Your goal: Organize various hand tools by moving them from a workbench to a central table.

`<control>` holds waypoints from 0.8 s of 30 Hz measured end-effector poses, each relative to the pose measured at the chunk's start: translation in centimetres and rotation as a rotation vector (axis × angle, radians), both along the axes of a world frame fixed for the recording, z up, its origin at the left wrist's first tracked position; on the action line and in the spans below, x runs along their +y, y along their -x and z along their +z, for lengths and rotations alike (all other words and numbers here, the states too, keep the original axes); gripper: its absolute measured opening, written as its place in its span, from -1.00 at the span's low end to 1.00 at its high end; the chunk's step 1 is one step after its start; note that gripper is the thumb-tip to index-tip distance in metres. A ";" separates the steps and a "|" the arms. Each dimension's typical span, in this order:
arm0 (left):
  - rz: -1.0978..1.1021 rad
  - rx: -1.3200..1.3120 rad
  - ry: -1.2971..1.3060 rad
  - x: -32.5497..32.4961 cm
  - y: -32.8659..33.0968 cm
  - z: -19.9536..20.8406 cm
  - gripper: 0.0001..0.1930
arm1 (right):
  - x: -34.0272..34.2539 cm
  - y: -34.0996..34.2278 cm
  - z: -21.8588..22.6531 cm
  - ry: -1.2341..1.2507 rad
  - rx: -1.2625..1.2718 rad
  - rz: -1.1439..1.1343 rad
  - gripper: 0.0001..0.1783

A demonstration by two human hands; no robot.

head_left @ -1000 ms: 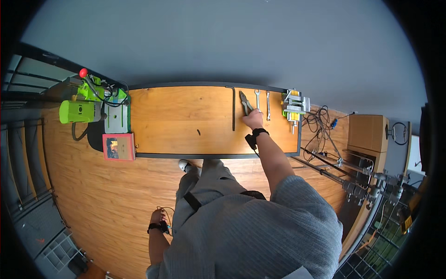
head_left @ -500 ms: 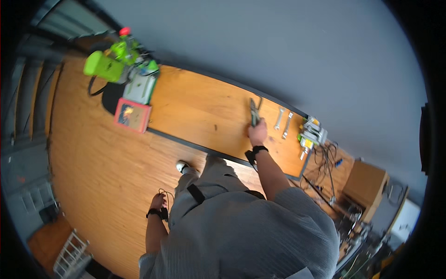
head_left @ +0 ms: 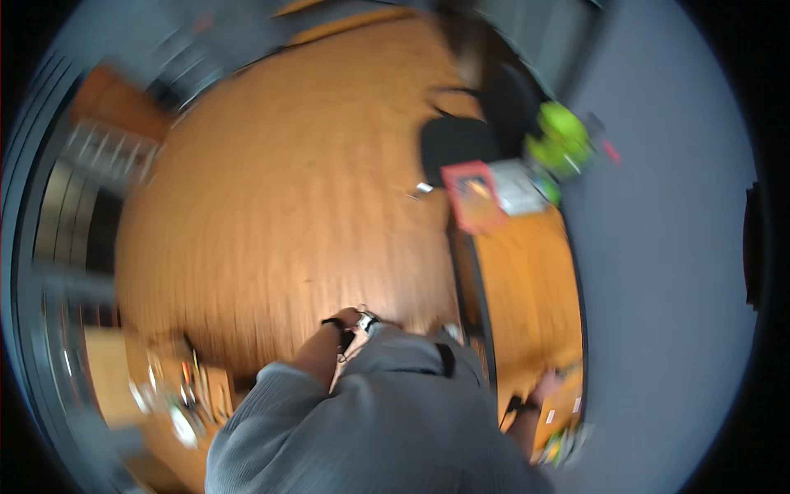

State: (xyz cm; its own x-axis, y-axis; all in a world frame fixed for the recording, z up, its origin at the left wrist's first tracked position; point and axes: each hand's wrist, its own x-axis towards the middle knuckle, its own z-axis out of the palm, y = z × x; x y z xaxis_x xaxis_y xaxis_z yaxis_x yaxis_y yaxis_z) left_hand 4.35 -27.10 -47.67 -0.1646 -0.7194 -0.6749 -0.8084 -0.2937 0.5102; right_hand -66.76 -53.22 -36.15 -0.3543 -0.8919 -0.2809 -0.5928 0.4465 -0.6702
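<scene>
One left hand [head_left: 350, 318], one right hand [head_left: 547, 385], two black wristbands [head_left: 332, 322], one bench [head_left: 527, 288], one green drill press [head_left: 563, 138], one vise [head_left: 564, 445], one red-edged book [head_left: 474, 198], one blurred grey tool [head_left: 569, 370] and two small pale objects [head_left: 550, 416] on the bench

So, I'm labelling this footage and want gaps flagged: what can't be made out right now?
In the head view:
Right hand: motion blur hides whether it grips the pliers.
Left hand: small and blurred; finger positions unclear.
Drill press: blur smears its controls.
Small items at lower left: too blurred to identify.
Grey shirt: cut off by the lower edge.
</scene>
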 end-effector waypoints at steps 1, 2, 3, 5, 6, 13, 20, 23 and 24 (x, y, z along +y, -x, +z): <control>0.632 0.058 -0.296 -1.6 2.5 4.6 -0.65 | 1.2 -7.5 3.1 0.155 -0.237 0.001 -0.45; 0.730 0.027 -0.412 -5.0 5.6 10.1 -0.61 | 3.3 -6.6 5.8 0.204 -0.340 -0.186 -0.44; 0.821 -0.014 -0.375 -2.2 4.8 8.7 -0.56 | 2.3 -7.3 6.4 0.169 -0.464 -0.188 -0.46; 0.706 -0.132 -0.339 -0.8 5.1 10.1 -0.61 | 1.6 -6.3 5.8 0.302 -0.303 -0.020 -0.55; 0.954 -0.025 -0.232 2.2 4.3 6.4 -0.69 | -1.7 -9.0 4.2 0.276 -0.345 0.105 -0.59; 1.214 -0.037 -0.324 10.6 -1.0 9.2 -0.58 | 1.0 -34.3 16.9 0.538 -0.015 0.752 -0.45; 1.717 -0.067 -0.271 25.9 -7.0 9.6 -0.62 | 4.8 -54.8 11.9 -0.177 -0.723 0.952 -0.88; 1.959 -0.138 -0.198 30.6 -6.5 10.0 -0.57 | 6.1 -61.5 11.3 -0.265 -0.721 1.306 -0.81; 1.986 -0.147 -0.156 32.3 -5.9 9.9 -0.55 | 7.4 -64.0 11.7 -0.333 -0.751 1.382 -0.81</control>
State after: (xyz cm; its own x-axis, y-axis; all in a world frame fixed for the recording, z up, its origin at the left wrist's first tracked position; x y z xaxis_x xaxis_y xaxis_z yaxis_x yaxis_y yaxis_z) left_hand 10.21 5.16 -37.75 0.6951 0.2622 -0.6695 0.6173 -0.6950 0.3687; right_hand -2.73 -45.85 -24.43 0.9324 -0.2627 -0.2484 -0.2433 0.0524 -0.9685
